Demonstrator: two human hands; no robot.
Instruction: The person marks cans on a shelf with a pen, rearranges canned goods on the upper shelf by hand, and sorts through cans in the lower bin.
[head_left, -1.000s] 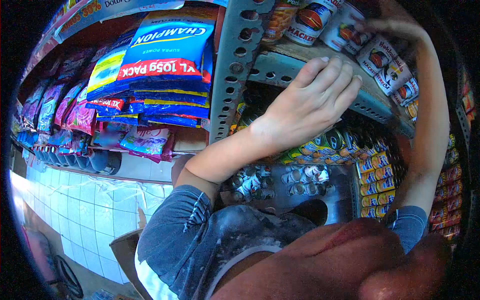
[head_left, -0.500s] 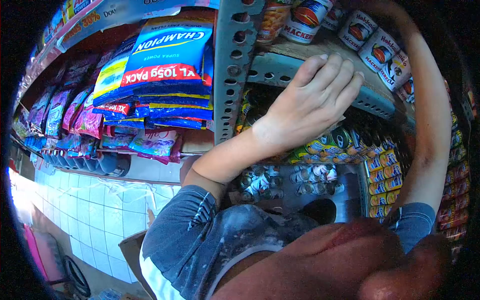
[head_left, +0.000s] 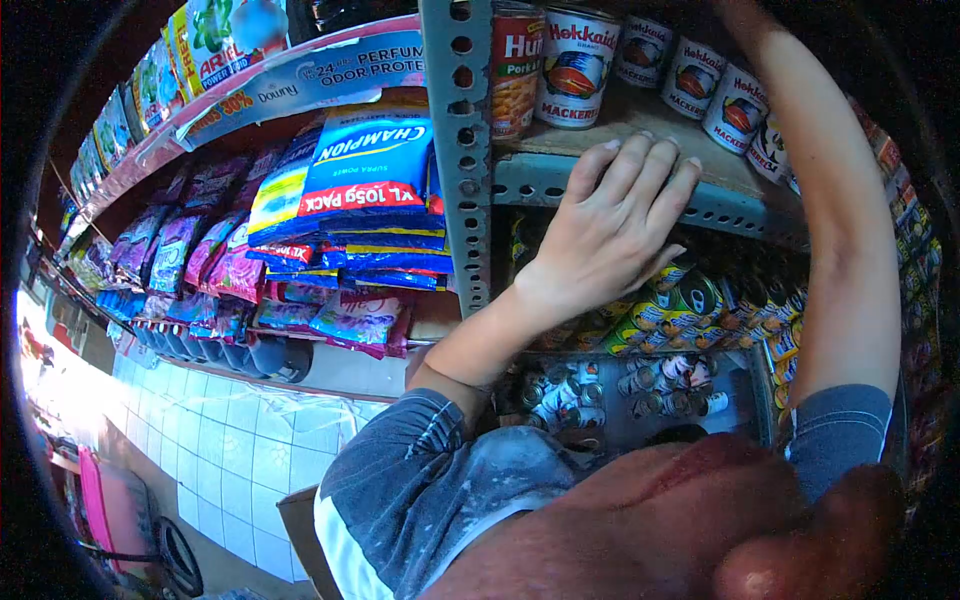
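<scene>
My left hand (head_left: 620,220) holds the front edge of a metal shelf (head_left: 740,205), its four fingers on top and its thumb below. My right forearm (head_left: 825,130) reaches up past the right end of that shelf, and the hand is beyond the top of the view. On the shelf stand several white Hokkaido mackerel cans, the nearest a large one (head_left: 575,70) just above my left fingers. Smaller ones (head_left: 692,77) curve away to the right. A red can of pork and beans (head_left: 515,75) stands by the upright post.
A perforated metal post (head_left: 465,150) divides the shelves. Left of it lie stacked blue Champion packs (head_left: 370,160) and purple sachets (head_left: 175,245). Below my left hand are green and yellow cans (head_left: 690,295), with more cans (head_left: 665,385) lower down. A tiled surface (head_left: 220,430) shows at lower left.
The view has shifted, showing more of the upper left shelves. My right hand, blurred by a mackerel can earlier, has passed out of the top. My left hand keeps its hold.
</scene>
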